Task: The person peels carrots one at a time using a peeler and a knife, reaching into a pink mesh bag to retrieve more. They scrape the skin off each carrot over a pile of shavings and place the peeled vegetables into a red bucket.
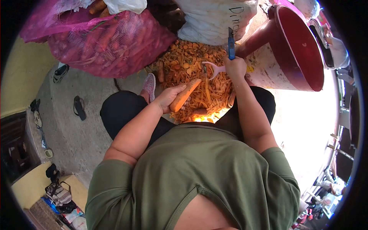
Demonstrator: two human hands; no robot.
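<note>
My left hand [170, 98] is wrapped around a partly peeled carrot [185, 96], which points up and to the right. In my right hand [235, 68] are a pale pink peeler [217, 70] and a blue-handled utility knife [231, 47] whose blade points away from me. The peeler's head is a short way right of the carrot, apart from it. Below both hands lies a heap of orange peelings [191, 76] with round carrot slices at its far side. A whole carrot [160, 73] lies at the heap's left edge.
A pink mesh sack [111, 46] full of carrots stands at the far left. Behind the heap is a white sack [214, 21] with writing. A large red bucket [268, 67] leans at the right. Sandals [79, 107] lie on the concrete floor [73, 134].
</note>
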